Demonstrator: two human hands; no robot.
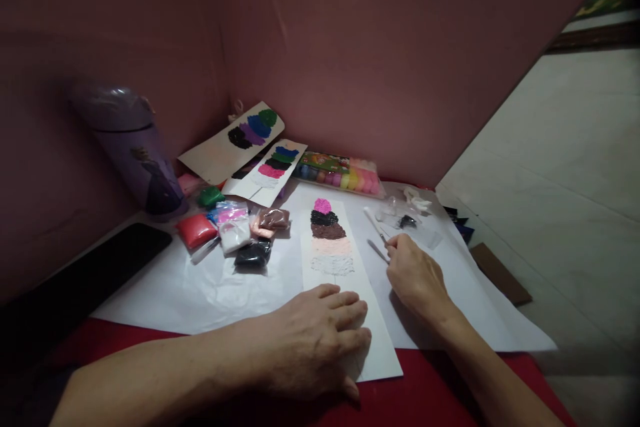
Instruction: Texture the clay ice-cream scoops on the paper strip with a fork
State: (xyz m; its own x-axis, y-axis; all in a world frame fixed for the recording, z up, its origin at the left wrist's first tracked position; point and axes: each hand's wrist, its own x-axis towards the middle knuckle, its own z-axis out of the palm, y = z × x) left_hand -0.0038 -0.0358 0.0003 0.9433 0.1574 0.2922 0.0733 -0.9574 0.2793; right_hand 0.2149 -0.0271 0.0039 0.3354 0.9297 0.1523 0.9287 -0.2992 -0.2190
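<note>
My left hand (pixel 320 337) lies flat with fingers stretched out on the near end of a long white card (pixel 370 320). The card carries stacked bands of foam clay (pixel 327 233): pink on top, then black, brown, pale pink and white. My right hand (pixel 415 277) rests to the right of the card, fingers pinched on a thin white stick tool (pixel 376 225) that points away toward the back.
Small bags of coloured clay (pixel 235 230) lie left of the card on white paper (pixel 190 287). Two finished cards (pixel 250 147) lean at the back beside a tray of clay colours (pixel 340 177). A purple bottle (pixel 135 153) and a black phone (pixel 95 273) sit left. Plastic scraps (pixel 407 213) lie right.
</note>
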